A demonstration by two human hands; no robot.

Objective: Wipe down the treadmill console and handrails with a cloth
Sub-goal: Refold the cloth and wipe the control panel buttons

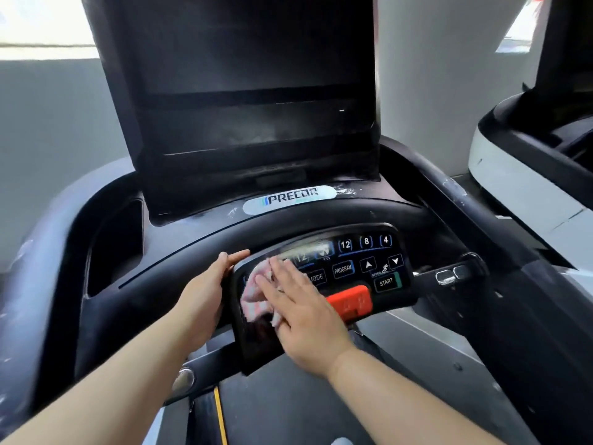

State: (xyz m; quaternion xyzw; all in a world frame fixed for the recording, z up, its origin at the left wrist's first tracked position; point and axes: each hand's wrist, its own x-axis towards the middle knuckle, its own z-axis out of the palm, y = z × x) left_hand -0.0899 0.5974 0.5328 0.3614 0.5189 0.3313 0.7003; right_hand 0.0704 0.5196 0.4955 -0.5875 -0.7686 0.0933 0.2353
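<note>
Right hand (298,303) lies flat with its fingers spread, pressing a pink-and-white cloth (255,295) onto the left part of the control panel (353,268). The cloth is bunched and mostly covered by the palm. It is motion-blurred, so its pattern is unclear.

Left hand (205,290) cups the panel's left edge, fingers together along the top-left corner. The thumb is hidden behind the edge, so I can't tell whether it actually clamps.

The panel's left buttons are hidden under cloth and hand. The display strip above is smeared by glare and its digits are unreadable. Legible keys are 12, 8, 4, PROGRAM, START and part of MODE. A red stop button (349,300) is half covered by the right hand.

The big dark screen (250,91) is cut off at the top and looks streaky. Below it is a Precor badge (290,199) with white flecks beside it. On the right handrail, the metal sensors (449,274) show. A deep cup holder (115,248) sits to the left, its inside too dark to see.

The grey belt (288,406) runs below, with a yellow cord (219,412) hanging over it. A neighbouring white machine (513,175) is cut off at the right. The wall (48,139) is grey, with a bright, blown-out window (41,20) at upper left.
</note>
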